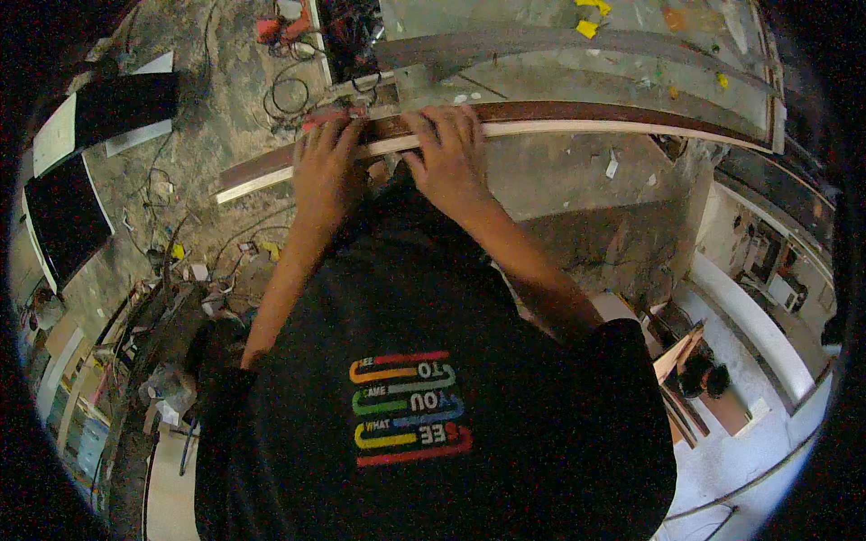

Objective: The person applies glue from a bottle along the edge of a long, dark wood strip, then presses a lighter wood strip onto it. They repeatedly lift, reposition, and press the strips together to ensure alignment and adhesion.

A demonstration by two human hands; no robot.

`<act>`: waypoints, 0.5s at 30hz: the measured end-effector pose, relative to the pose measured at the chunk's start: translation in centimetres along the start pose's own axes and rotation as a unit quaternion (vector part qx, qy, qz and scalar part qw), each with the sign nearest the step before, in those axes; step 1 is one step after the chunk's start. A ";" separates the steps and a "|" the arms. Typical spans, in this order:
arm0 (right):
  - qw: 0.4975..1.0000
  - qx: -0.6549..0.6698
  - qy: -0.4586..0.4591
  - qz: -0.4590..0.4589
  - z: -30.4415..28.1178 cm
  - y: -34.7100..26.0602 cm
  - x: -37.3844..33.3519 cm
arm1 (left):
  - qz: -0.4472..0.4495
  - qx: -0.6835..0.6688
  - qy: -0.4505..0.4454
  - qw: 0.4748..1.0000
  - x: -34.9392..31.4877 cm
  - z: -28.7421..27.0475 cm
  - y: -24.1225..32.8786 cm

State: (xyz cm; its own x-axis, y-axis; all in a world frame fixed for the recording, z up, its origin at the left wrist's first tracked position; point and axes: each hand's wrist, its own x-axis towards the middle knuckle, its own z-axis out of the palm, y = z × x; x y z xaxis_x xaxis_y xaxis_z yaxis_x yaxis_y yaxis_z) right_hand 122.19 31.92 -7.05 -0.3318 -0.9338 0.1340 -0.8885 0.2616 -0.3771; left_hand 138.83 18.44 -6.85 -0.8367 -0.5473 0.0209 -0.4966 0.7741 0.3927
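Observation:
A long, narrow wooden strip (559, 124) with a dark brown face and a pale edge runs across the upper part of the head view. Its left end juts past the worktable (541, 77), while the rest follows the table's near side. My left hand (327, 171) wraps its fingers over the strip toward that left end. Close to its right, my right hand (448, 160) also has its fingers bent over the strip. Both hands are slightly blurred, and the thumb of the left one is hard to make out.
Yellow scraps (586, 29) lie on the worktable. A red power tool (287, 32) and looped cables (287, 95) are beyond my left hand. Dark panels (68, 216) lie at the left. Wood offcuts (681, 352) and a pale curved-looking panel (753, 329) stand at the right.

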 end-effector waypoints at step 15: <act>0.996 -0.072 0.060 0.000 -1.1 3.5 -2.0 | 0.021 -0.007 0.031 0.999 0.2 1.1 -0.3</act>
State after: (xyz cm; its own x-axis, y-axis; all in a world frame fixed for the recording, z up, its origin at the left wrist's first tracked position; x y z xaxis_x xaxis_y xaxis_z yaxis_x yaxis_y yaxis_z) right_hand 119.37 34.99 -7.67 -0.3597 -0.9000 0.2464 -0.9218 0.3017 -0.2436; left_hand 138.59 18.46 -7.99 -0.8405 -0.5335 0.0946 -0.4577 0.7925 0.4032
